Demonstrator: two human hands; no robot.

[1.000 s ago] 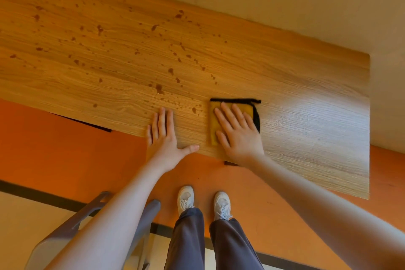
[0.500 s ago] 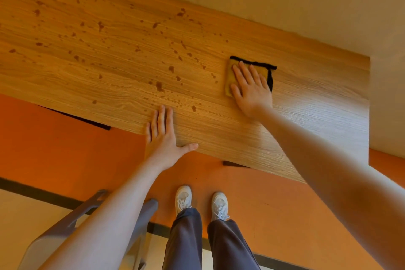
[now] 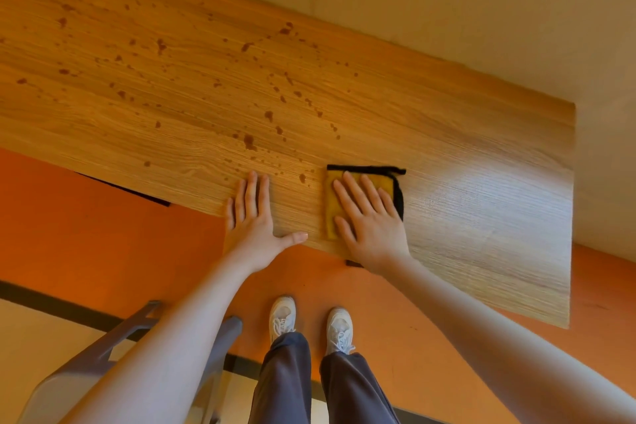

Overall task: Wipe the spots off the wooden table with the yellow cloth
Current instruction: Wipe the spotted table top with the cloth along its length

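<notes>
Near table (image 3: 481,217) front edge: cloth (image 3: 332,206) flat under your right hand (image 3: 370,220), fingers straight, pressing. Left hand (image 3: 253,220) flat, bracing. Cloth soft, thin; likely bunches, so keep palm spread. Spots (image 3: 249,141) remain leftward.

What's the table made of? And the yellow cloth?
Table: looks like wood or a wood-look coating, with straight grain lines and a soft sheen where light falls. Cloth: seems soft, fuzzy fabric with black stitched edging, folded flat under the right hand.
</notes>
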